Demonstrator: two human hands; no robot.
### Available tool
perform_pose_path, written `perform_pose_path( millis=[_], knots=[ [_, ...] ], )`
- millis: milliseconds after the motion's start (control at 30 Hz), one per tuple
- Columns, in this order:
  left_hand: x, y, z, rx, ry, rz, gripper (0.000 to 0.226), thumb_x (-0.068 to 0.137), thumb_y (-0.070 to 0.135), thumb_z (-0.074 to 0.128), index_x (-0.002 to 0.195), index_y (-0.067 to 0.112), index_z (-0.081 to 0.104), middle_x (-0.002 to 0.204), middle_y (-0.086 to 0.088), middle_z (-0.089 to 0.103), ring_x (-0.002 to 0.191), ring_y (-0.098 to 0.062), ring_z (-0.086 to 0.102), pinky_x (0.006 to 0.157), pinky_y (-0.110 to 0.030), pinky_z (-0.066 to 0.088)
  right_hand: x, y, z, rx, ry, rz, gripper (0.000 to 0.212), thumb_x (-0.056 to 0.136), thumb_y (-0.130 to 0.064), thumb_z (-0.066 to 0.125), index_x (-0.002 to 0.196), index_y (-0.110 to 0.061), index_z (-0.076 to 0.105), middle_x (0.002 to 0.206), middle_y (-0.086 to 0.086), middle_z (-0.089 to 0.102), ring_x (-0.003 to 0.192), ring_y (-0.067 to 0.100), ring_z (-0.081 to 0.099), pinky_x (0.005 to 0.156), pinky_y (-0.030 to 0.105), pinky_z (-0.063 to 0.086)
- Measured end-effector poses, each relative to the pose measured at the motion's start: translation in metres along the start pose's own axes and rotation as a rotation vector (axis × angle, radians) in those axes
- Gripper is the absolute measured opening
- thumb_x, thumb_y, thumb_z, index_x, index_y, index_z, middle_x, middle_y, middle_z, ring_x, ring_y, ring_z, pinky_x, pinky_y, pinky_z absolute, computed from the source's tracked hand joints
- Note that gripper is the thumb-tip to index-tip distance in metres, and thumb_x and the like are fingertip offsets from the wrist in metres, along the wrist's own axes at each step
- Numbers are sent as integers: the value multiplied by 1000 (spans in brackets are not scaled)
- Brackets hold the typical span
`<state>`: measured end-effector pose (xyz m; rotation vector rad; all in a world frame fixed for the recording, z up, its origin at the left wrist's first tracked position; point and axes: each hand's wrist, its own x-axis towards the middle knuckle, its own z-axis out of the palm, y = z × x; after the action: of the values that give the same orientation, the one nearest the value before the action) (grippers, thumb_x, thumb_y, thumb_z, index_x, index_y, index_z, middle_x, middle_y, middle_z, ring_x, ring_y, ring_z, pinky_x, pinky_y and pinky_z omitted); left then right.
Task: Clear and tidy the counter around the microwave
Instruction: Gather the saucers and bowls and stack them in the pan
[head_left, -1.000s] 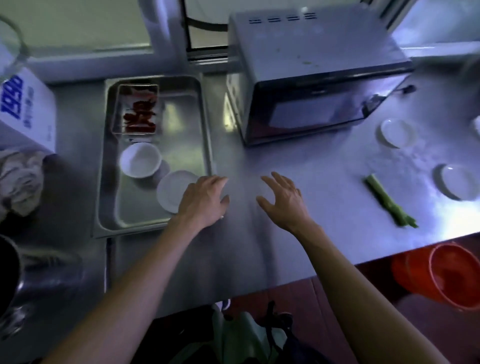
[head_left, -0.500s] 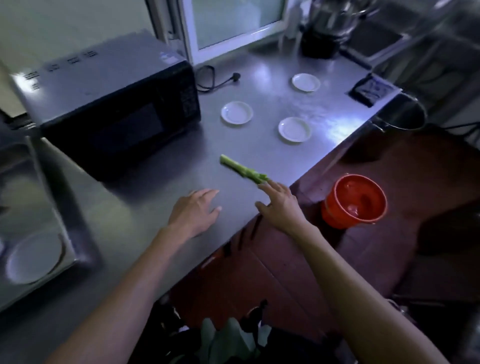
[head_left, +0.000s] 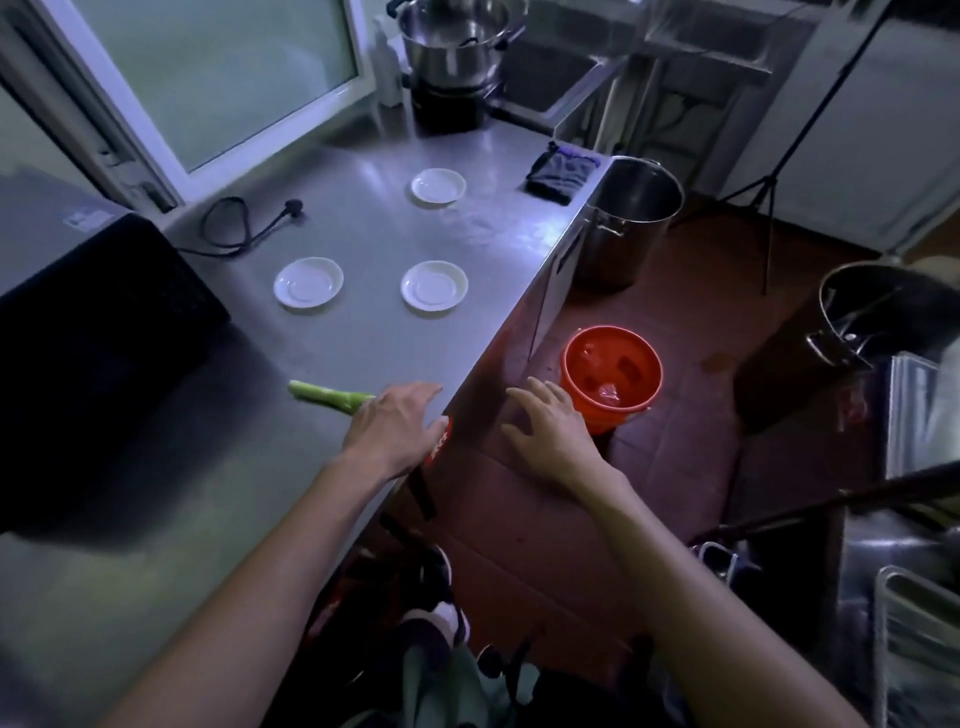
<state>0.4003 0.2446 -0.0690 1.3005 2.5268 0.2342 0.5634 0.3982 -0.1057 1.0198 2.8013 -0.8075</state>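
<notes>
Dim kitchen, frosted window (head_left: 218, 78), red-brown tiled floor (head_left: 691, 312), steel shelving (head_left: 727, 41)

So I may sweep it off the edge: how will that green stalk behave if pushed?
The green stalk lies straight, so it is probably stiff and will slide whole. Its rounded shape may let it roll on the smooth steel counter. It looks light; the left hand already reaches it.

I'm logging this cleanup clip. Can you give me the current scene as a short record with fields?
surface: stainless steel counter
appliance: black microwave, at the left
dishes: three small white saucers
scrap: green vegetable stalk, near the counter edge
left hand: open, over the stalk's end
right hand: open, off the counter
floor: orange plastic bucket
</notes>
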Motion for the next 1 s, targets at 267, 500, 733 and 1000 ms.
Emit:
perform_pose_path(
  millis=[267, 500, 733, 1000],
  knots=[
    [84, -19, 11, -44, -60, -14, 53, 97, 45, 52, 146, 27, 44, 149, 4, 47, 135, -20, 44, 106, -39, 38, 82, 12, -6, -65, -42, 10, 62, 95, -41, 58, 152, -27, 37, 164, 4, 24, 152, 26, 13, 117, 50, 28],
    [168, -67, -5, -141, -68, -101, 54, 98, 44, 49, 148, 26, 42, 152, 3, 44, 135, -22, 43, 107, -37, 37, 190, -12, -14, -152, -125, -27, 65, 93, -42, 60, 152, -28, 35, 162, 4, 26, 151, 27, 13, 114, 54, 32],
    [214, -111, -16, -172, -61, -171, 53, 97, 44, 49, 147, 26, 43, 151, 3, 45, 135, -22, 43, 107, -37, 37, 267, -52, -8, -247, -177, -51, 79, 88, -54, 61, 154, -29, 26, 164, 4, 20, 151, 26, 14, 114, 51, 27],
    [251, -139, -4, -214, -69, -306, 52, 98, 43, 49, 146, 24, 43, 150, 4, 45, 136, -20, 41, 110, -38, 36, 342, -65, 17, -353, -272, -151, 88, 82, -62, 61, 153, -32, 20, 166, 3, 9, 151, 28, 9, 113, 49, 27]
  ],
)
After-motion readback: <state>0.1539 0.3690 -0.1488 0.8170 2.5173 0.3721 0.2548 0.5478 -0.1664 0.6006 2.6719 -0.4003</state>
